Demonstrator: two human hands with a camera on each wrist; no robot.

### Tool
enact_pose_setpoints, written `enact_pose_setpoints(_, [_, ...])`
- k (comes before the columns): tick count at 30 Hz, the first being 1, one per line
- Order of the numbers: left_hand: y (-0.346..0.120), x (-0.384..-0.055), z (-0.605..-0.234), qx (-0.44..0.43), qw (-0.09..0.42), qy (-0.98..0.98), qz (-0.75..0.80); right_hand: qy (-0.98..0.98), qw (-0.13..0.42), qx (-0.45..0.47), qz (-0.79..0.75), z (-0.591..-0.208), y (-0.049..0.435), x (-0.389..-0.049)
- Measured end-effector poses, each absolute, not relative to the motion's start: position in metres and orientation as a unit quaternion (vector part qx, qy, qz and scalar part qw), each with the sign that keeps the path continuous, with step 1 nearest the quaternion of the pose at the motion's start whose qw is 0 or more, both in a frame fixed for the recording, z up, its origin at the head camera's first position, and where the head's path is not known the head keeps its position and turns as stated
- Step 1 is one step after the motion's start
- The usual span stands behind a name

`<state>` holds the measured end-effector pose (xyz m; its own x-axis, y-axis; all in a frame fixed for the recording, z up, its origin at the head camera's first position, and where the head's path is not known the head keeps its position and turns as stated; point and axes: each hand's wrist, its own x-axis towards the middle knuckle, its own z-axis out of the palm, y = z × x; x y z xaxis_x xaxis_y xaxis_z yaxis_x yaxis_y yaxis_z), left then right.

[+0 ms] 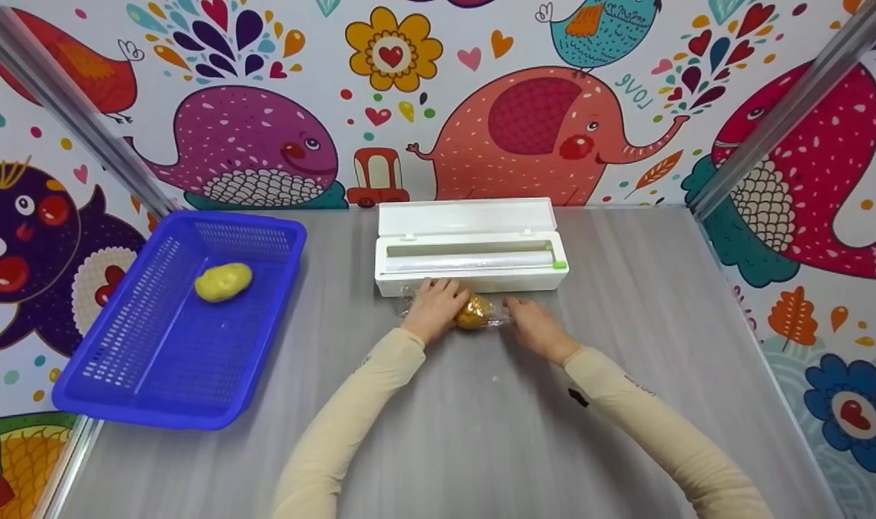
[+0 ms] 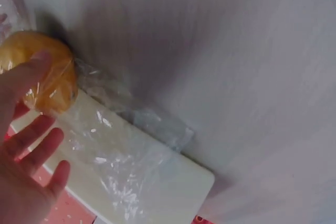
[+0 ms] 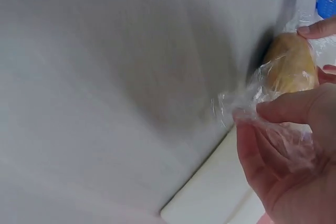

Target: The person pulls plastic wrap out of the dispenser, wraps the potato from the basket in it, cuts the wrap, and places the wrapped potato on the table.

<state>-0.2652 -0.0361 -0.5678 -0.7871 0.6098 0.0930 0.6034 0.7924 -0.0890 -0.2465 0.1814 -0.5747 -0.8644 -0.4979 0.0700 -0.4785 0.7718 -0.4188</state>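
Observation:
An orange-yellow potato (image 1: 474,313), loosely covered in clear cling film (image 3: 247,100), lies on the table in front of the white cling film box (image 1: 474,285). My left hand (image 1: 436,310) holds the potato from its left side. In the left wrist view the thumb (image 2: 31,69) lies on it and other fingers spread beside it. To the right, my right hand (image 1: 538,328) pinches a gathered end of the film between thumb and fingertips, as the right wrist view shows. More loose film (image 2: 121,166) stretches past the left hand, over the box's front.
The box lid (image 1: 466,216) stands open behind a film roll (image 1: 466,261), with a green cutter slider (image 1: 559,265) at the right end. A blue basket (image 1: 264,360) at the left holds a pale yellow potato (image 1: 223,282). Printed panels (image 1: 264,144) border the table.

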Motion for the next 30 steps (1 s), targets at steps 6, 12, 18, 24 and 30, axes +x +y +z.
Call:
enact_pose_setpoints(6, [-0.039, -0.262, -0.566, -0.337, 0.057, -0.94, 0.016, 0.924, 0.091, -0.264, -0.261, -0.571, 0.191, -0.231])
enact_pose_setpoints(12, [-0.036, -0.257, -0.557, -0.324, -0.017, -0.945, -0.045, 0.916, 0.128, -0.266, -0.271, -0.569, 0.192, -0.206])
enact_pose_setpoints(18, [-0.023, -0.25, -0.547, -0.277, -0.023, -0.953, -0.123, 0.932, 0.113, -0.242, -0.244, -0.566, 0.181, -0.179])
enact_pose_setpoints(24, [-0.013, -0.246, -0.55, -0.25, -0.04, -0.959, -0.124, 0.962, -0.064, -0.242, -0.105, -0.564, 0.153, -0.165])
enact_pose_setpoints(30, [-0.009, -0.248, -0.552, -0.245, -0.054, -0.956, -0.153, 0.963, -0.167, -0.188, 0.097, -0.581, 0.123, -0.17])
